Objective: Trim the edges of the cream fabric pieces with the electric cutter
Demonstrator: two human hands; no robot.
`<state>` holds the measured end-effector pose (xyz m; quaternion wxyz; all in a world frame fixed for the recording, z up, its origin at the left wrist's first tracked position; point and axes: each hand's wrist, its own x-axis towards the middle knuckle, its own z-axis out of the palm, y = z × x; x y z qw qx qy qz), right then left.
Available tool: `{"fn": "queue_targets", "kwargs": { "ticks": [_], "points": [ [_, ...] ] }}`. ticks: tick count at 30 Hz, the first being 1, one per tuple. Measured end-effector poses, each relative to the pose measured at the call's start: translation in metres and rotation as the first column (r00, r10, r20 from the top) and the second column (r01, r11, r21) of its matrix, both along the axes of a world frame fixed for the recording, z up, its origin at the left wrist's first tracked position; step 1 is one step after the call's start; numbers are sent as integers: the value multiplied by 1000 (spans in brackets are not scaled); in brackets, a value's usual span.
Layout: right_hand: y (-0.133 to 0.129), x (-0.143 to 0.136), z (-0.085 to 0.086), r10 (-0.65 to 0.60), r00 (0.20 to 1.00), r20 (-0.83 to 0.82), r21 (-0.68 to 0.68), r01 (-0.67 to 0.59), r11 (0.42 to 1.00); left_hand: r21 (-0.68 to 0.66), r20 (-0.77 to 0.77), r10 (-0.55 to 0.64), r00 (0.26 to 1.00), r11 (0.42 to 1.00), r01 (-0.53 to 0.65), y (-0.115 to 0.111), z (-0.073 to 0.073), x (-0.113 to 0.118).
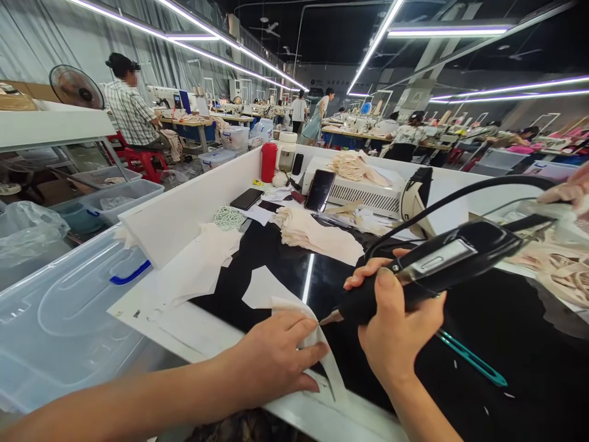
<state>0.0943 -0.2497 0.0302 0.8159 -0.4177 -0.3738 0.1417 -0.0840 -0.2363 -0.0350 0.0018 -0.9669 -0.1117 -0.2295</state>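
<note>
My right hand point(400, 325) is closed around a black handheld power tool point(442, 258) with a thick cable and a pointed metal tip. That tip meets the edge of a pale fabric piece point(262, 288) lying on a glossy black plate point(257, 239). With its fingers spread, my left hand point(280, 350) presses down on this piece just left of the tip. The fabric's curved strip runs out from under my fingers towards the table's front edge. A slender teal tool point(478, 362) lies on the black surface, partly hidden behind my right hand.
Stacked cream fabric pieces point(317, 233) lie beyond the tip, and more pale pieces point(207, 258) at left. Phones, a red bottle point(269, 162) and a vented white box point(363, 193) stand at the back. What looks like another person's hand point(568, 190) shows at right.
</note>
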Motion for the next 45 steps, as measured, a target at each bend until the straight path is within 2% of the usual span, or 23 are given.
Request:
{"fn": "queue_targets", "kwargs": {
  "ticks": [4,8,12,17,23,30,39,45],
  "points": [
    [1,0,-1,-9,1000,-11,-15,9,1000,-20,-15,-5,1000,1000,4,0,1,1],
    [3,3,-2,13,1000,0,1,-13,1000,-135,2,-11,1000,991,11,4,13,-3],
    [9,9,-2,4,998,58,-4,-4,1000,-166,19,-2,1000,986,5,21,26,-13],
    [11,18,12,-17,1000,26,8,17,1000,-143,-92,4,996,990,-17,39,27,-27],
    [-17,17,32,15,995,-97,-18,-16,1000,-98,-263,160,951,977,-192,20,33,-17],
    [-41,11,30,68,995,-72,-3,-69,998,-78,-397,236,887,954,-289,-1,49,3],
    [-40,12,18,69,992,-107,-16,-71,997,-41,-298,234,925,965,-258,-2,44,4],
    [-41,10,13,82,991,-106,-28,-85,996,-24,-311,238,920,966,-258,-4,47,5]
  ]
}}
